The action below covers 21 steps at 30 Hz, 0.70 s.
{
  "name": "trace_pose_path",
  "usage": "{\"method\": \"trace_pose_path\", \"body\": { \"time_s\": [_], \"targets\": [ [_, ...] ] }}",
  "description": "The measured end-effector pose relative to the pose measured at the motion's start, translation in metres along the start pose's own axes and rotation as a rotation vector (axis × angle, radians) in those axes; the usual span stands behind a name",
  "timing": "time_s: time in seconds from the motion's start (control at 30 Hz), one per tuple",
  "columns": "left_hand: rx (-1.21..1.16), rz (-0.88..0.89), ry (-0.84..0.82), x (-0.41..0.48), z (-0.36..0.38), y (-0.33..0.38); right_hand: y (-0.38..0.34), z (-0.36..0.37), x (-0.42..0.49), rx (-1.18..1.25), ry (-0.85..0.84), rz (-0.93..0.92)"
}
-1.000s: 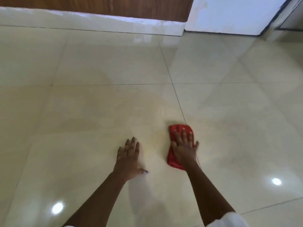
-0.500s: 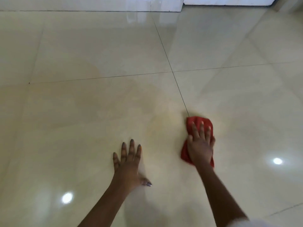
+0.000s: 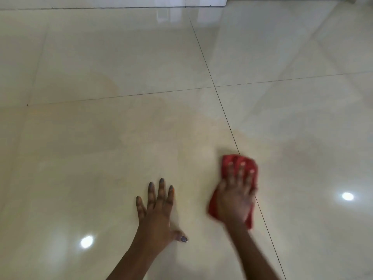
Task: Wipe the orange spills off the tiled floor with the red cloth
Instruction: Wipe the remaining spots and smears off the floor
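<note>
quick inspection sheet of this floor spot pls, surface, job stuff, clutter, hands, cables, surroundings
surface: glossy cream tiled floor with dark grout lines; two ceiling light reflections.
job's things: red cloth bunched flat on the floor across a grout line; faint orange smears on the tiles ahead of the hands and to the left.
clutter: nothing seen.
hands: left hand spread flat on the bare tile, holding nothing; right hand pressed flat on top of the cloth, blurred by motion.
cables: nothing seen.
surroundings: pale skirting along the top edge; a darker opening at the top right corner, too cropped to tell.
</note>
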<state>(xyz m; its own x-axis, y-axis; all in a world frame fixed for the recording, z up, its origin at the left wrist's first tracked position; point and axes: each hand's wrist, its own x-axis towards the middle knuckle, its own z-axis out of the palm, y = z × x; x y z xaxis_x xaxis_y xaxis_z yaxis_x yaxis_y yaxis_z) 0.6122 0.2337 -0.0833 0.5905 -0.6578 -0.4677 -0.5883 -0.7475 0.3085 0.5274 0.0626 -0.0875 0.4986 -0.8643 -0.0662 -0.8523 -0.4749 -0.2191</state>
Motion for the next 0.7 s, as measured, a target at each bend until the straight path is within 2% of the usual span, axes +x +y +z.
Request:
{"method": "trace_pose_path", "body": {
  "time_s": [0.1, 0.17, 0.27, 0.4, 0.57, 0.7],
  "targets": [
    [0.012, 0.031, 0.056, 0.001, 0.000, -0.003, -0.063, 0.016, 0.008, 0.012, -0.158, -0.341],
    [0.031, 0.027, 0.031, 0.001, 0.003, -0.008, -0.072, 0.010, 0.067, -0.054, -0.179, -0.397],
    [-0.005, 0.051, 0.050, 0.000, -0.001, -0.006, -0.023, -0.002, 0.122, -0.064, -0.131, -0.169],
    [0.081, -0.006, -0.090, -0.001, -0.010, 0.001, 0.033, -0.012, 0.083, -0.022, -0.053, -0.009],
    [0.072, 0.073, -0.002, -0.008, -0.016, -0.001, 0.046, -0.013, 0.048, -0.049, -0.054, 0.050],
    [0.112, 0.190, 0.180, -0.013, -0.023, -0.045, 0.028, -0.013, 0.068, -0.038, -0.092, 0.054]
  ]
}}
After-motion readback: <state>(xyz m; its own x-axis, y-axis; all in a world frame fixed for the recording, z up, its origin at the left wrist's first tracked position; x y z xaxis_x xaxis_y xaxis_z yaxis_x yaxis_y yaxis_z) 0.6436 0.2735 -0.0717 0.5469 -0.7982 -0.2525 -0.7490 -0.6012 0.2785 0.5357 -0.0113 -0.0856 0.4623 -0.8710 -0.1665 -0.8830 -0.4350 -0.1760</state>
